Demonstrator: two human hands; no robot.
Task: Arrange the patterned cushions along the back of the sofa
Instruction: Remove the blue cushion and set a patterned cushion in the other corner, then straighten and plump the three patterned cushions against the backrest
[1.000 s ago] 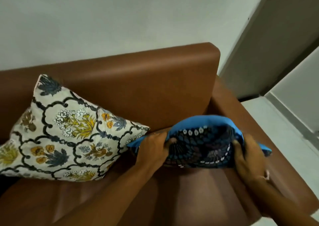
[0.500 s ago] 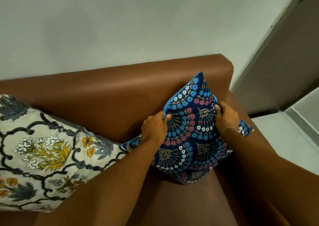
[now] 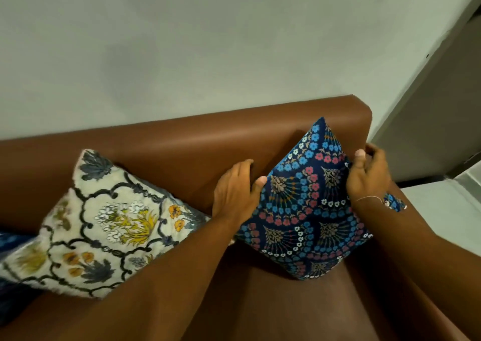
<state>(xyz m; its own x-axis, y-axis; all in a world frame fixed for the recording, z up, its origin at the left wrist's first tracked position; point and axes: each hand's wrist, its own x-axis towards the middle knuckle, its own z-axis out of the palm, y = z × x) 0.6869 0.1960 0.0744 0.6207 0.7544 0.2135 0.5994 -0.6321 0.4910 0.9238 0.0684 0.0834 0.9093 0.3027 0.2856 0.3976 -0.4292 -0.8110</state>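
A dark blue cushion (image 3: 307, 210) with blue, pink and white flower fans stands on one corner against the brown sofa back (image 3: 182, 153), at the sofa's right end. My left hand (image 3: 234, 192) grips its left edge, thumb on the front and fingers behind. On the cushion's right edge sits my right hand (image 3: 369, 176), thumb up and fingers curled around the edge. A cream cushion (image 3: 104, 226) with black tracery and yellow flowers leans on the sofa back to the left, its right corner under my left forearm.
Part of another dark blue cushion (image 3: 10, 239) shows at the far left edge, behind the cream one. The sofa's right armrest (image 3: 406, 200) lies under my right wrist. A pale wall (image 3: 208, 41) rises behind the sofa, with light floor (image 3: 442, 205) to the right.
The blue cushion went from lying low in both hands to standing on a corner against the sofa back. It now sits closer to the right end, and my hands have slid to its side edges.
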